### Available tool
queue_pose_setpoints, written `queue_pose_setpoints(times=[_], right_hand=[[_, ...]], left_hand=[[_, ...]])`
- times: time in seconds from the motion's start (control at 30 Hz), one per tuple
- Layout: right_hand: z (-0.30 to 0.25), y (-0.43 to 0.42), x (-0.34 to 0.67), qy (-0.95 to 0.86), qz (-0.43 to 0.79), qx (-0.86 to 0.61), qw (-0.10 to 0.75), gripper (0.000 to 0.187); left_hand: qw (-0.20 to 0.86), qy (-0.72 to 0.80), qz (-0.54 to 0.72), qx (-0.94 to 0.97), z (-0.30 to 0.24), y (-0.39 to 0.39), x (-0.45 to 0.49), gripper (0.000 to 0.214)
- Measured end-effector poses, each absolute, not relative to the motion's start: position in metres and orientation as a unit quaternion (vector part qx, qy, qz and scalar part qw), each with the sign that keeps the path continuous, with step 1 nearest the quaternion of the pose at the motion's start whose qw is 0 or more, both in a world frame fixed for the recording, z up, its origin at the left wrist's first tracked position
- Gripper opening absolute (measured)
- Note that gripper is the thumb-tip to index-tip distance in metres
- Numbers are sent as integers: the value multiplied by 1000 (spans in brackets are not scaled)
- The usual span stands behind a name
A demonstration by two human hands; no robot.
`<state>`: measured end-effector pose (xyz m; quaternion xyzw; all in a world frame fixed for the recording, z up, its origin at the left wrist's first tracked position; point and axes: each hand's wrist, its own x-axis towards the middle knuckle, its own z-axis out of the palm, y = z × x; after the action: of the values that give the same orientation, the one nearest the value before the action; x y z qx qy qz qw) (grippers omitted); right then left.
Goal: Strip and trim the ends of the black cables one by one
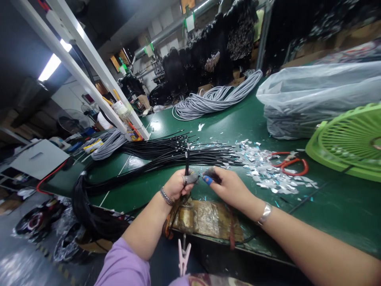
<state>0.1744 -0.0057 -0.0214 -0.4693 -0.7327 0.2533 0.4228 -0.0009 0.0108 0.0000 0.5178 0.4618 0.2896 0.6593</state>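
My left hand (177, 185) is closed around a black cable (187, 161) that stands up from the fist near the table's front edge. My right hand (228, 184) is pinched just beside it, thumb and fingertip in dark and blue finger covers, touching the cable at the left thumb. Behind both hands lies a long bundle of black cables (166, 157) with bare tips pointing right. A heap of silver foil scraps (262, 171) lies to the right of the hands on the green table (327, 206).
Red-handled cutters (290, 165) lie among the scraps. A green fan (348, 141) and a plastic-wrapped bundle (315, 95) sit at the right. Grey cable coils (214, 99) lie further back, more grey cables (108, 143) at the left. A taped pad (205, 216) covers the front edge.
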Motion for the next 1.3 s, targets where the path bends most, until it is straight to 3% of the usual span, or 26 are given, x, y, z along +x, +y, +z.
queue_pose_setpoints(times=[0.17,0.33,0.4,0.57,0.8,1.0,1.07,1.3], right_hand=[[-24,-6,169,-681,361,-451,451,15],[-19,-8,175,-776,183,-443,409,10],[-18,-6,178,-777,164,-458,400,11],[-18,-3,178,-747,262,-441,423,10],[-21,-6,173,-704,300,-462,448,13],[-14,-4,177,-534,635,-389,401,33],[-14,0,185,-485,689,-375,388,35],[-14,11,205,-461,602,-422,497,31]], left_hand=[[636,476,284,536,2,10,2,45],[636,473,283,540,3,9,3,43],[643,469,282,536,2,9,2,44],[652,459,293,528,0,10,1,46],[624,468,280,559,1,9,3,45],[635,455,252,571,2,6,3,49],[642,451,256,565,2,7,1,49],[647,453,312,529,-2,14,-7,47]])
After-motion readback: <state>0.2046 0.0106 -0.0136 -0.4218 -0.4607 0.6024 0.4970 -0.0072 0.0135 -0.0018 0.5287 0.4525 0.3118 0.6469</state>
